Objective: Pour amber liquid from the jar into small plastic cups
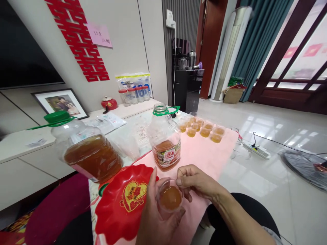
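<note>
A small clear plastic cup (170, 199) of amber liquid is wrapped by the fingers and thumb of my left hand (155, 217). My right hand (192, 182) pinches at the cup's upper right rim, thumb and index finger closed together; whether a thin lid lies between them I cannot make out. Just beyond stands an uncapped clear jug (166, 143) with a green handle ring, amber liquid in its lower part. To the left is a larger jug (92, 156) with a green cap, about half full. A red scalloped plate (109, 207) with a gold heart lies beside my left hand.
Several filled small cups (205, 131) stand in rows at the far right of the pink tablecloth (201, 160). A green cap (103, 189) lies by the plate. Behind are red-lidded jars (133, 97) and a framed photo (61, 102). A power strip (257, 149) lies on the floor.
</note>
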Motion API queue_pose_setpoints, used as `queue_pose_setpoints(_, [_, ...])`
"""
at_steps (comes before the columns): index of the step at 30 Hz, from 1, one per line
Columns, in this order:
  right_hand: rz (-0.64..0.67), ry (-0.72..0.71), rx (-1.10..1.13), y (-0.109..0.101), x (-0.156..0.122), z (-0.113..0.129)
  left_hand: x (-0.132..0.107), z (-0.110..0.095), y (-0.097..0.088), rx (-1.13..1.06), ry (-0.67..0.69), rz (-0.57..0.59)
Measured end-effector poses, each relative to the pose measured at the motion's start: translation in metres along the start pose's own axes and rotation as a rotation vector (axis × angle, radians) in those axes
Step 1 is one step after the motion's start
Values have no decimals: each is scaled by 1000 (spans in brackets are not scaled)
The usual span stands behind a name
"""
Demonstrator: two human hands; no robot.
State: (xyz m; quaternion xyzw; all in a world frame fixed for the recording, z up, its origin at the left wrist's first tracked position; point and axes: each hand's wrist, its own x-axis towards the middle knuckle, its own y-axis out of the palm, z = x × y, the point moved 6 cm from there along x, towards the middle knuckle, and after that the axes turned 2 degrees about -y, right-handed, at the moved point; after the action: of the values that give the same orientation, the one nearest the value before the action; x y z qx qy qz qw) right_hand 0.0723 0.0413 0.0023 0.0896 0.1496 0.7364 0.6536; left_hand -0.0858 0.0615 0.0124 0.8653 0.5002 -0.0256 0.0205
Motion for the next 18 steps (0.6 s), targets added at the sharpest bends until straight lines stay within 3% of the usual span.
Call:
queue_pose_setpoints(3, [-21,-12,-1,-9,-6,1,2,11,2,24,56,11])
queue_pose_setpoints(7, [-105,-54,-21,-31,-20,12,12,36,-4,186,167,141])
queue_pose_setpoints(10, [-206,-95,-38,-56,-32,25,14,46,-8,273,216,117])
queue_pose_setpoints(15, [-424,-160,-59,-105,-48,43,0,42,10,206,250,3])
queue_pose_setpoints(18, [-574,-194,-56,-134,-51,49,-6,52,24,203,229,29])
